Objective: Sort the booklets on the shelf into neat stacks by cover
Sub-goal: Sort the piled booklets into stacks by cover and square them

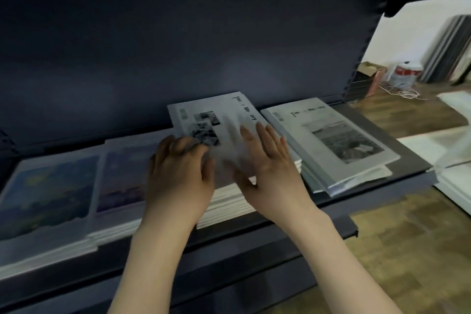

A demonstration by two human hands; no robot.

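A dark shelf carries several stacks of booklets. In the middle lies a stack topped by a grey booklet with small black-and-white photos. My left hand rests on its left part with curled fingers. My right hand lies flat on its right part, fingers spread. To the right sits an untidy stack with a large landscape photo cover. On the left lie a purple-cover stack and a blue-and-yellow painted-cover stack. The image is blurred around my hands.
An upper shelf overhangs the scene. Past the shelf's right end are a wooden floor, white boards, a red-and-white bucket, a cardboard box and panels leaning on the wall.
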